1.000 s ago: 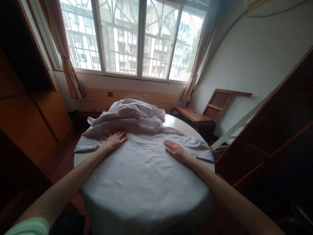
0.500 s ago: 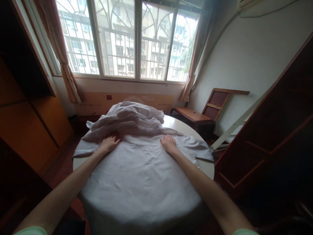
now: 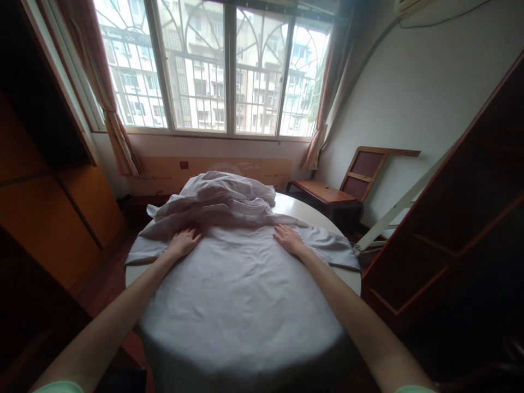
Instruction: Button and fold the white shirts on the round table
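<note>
A pale grey-lilac garment, which looks like a shirt [image 3: 241, 295], lies spread over a round white table [image 3: 286, 203]. Its far part is bunched into a loose heap of folds, and its near part hangs over the front edge. My left hand [image 3: 185, 241] rests palm down on the cloth at the left, fingers stretched out just before the heap. On the right, my right hand [image 3: 287, 239] also lies flat on the cloth, fingers apart. A flat flap of the garment, perhaps a sleeve [image 3: 333, 248], reaches out to the right edge of the table.
Behind the table is a barred window [image 3: 229, 71] with tied curtains [image 3: 118, 131]. A low wooden bench [image 3: 317, 191] stands at the back right, near a white folding ladder [image 3: 388, 221]. A dark wood panel [image 3: 442, 240] leans at the right; orange cabinets [image 3: 61, 224] stand left.
My right hand has shifted slightly to the right and turned a little, fingers pointing more to the left. My left hand stays in place on the cloth. The view has moved slightly.
</note>
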Demonstrator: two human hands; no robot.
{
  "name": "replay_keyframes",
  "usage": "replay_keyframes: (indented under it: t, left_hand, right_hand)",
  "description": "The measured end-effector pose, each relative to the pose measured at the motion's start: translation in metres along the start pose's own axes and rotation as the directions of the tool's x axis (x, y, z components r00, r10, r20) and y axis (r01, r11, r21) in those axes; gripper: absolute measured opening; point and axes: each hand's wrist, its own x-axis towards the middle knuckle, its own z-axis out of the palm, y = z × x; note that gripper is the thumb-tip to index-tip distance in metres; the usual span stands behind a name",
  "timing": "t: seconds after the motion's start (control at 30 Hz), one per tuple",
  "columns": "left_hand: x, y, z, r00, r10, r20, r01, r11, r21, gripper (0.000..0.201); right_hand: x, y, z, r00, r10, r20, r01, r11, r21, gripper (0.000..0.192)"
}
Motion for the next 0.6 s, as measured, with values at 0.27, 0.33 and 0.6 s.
replay_keyframes:
  t: [0.27, 0.33, 0.6]
  left_hand:
    - [-0.024, -0.022, -0.020, 0.985, 0.165, 0.045, -0.162, 0.984, -0.068, 0.063]
    - [-0.037, -0.037, -0.025, 0.971, 0.237, 0.039, -0.232, 0.967, -0.109, 0.064]
    - [-0.083, -0.114, -0.020, 0.985, 0.123, -0.121, -0.153, 0.945, -0.290, 0.045]
  right_hand:
    - [-0.002, -0.001, 0.000, 1.000, 0.009, 0.012, -0.009, 1.000, -0.014, 0.055]
    - [-0.003, -0.001, -0.001, 1.000, 0.006, 0.010, -0.006, 1.000, -0.011, 0.054]
    - [-0.009, -0.008, -0.004, 0.999, 0.027, -0.027, -0.026, 0.999, 0.038, 0.052]
